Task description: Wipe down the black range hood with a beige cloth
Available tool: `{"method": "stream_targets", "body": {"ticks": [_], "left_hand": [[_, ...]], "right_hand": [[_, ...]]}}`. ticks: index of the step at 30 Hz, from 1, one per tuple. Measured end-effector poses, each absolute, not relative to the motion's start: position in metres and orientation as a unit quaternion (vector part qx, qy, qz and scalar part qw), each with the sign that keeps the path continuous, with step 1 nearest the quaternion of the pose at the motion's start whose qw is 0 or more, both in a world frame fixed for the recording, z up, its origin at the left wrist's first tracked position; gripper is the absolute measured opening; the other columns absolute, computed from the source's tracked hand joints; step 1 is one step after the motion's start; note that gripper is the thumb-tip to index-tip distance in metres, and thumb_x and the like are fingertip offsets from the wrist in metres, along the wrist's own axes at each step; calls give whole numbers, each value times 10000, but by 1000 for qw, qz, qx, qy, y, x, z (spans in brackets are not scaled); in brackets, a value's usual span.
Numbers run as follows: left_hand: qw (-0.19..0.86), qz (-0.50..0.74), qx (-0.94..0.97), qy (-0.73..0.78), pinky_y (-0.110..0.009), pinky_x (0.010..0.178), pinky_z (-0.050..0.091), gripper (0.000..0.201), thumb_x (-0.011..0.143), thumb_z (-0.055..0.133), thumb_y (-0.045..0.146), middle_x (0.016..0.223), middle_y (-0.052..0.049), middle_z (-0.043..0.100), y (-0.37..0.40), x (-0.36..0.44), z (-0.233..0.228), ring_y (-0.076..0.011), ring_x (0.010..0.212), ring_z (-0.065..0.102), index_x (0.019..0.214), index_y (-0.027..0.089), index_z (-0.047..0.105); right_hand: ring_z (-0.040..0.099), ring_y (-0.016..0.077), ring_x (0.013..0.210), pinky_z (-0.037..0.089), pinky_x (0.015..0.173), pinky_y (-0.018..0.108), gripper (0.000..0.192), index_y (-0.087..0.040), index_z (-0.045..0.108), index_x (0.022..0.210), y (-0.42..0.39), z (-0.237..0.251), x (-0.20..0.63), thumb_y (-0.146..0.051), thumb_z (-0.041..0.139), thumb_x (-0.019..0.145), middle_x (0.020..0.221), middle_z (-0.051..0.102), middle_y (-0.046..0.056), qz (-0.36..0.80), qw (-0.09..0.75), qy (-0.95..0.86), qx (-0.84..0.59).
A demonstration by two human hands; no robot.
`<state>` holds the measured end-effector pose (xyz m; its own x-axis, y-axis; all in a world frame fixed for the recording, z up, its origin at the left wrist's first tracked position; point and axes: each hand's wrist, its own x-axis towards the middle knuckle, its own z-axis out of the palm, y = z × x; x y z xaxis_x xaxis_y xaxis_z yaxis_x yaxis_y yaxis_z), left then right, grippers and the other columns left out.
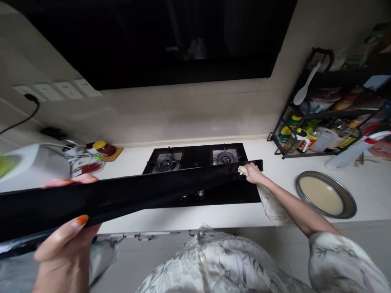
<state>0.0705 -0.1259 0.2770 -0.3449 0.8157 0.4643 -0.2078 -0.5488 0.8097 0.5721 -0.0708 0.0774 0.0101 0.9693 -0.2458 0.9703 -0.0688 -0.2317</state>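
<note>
A long, glossy black panel (122, 195) with a raised edge at its right end slants across in front of me, above the gas stove (214, 195). My left hand (70, 228) grips it near the left side, thumb on the near face and fingertips over the far edge. My right hand (253, 173) is closed around a pale crumpled cloth (243, 170) and presses it to the panel near the right end. Another pale cloth (271, 207) lies on the counter under my right forearm. The panel hides part of the stove.
A black range hood (171, 61) hangs above. At right stand a metal pan of pale liquid (320, 195), a white spray bottle (351, 152) and a black rack (284, 155) of bottles. A yellow-lidded jar (104, 147) and white appliance (30, 162) are at left.
</note>
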Motion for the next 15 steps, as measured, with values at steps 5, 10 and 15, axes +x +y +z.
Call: {"method": "stream_targets", "body": {"ticks": [5, 10, 15], "left_hand": [[362, 745, 478, 294, -450, 1061, 649, 695, 452, 994, 253, 1099, -39, 776, -126, 56, 259, -242, 985, 668, 1115, 257, 784], [376, 735, 499, 261, -604, 1189, 605, 768, 548, 1056, 277, 1224, -63, 776, -130, 65, 258, -337, 1224, 721, 1239, 284, 723], [392, 700, 533, 267, -570, 1202, 609, 778, 608, 1085, 443, 1252, -101, 771, -124, 80, 249, -359, 1276, 734, 1274, 285, 715]], "right_hand": [[551, 286, 1128, 375, 942, 358, 323, -150, 707, 1161, -94, 131, 489, -60, 601, 869, 1164, 687, 148, -179, -36, 766, 617], [514, 272, 1076, 421, 981, 398, 216, -153, 633, 1088, -115, 193, 402, -157, 594, 877, 1136, 635, 144, -199, -97, 836, 502], [484, 231, 954, 447, 936, 392, 143, -192, 567, 992, -119, 238, 326, -207, 596, 853, 1018, 597, 92, -205, -178, 886, 376]]}}
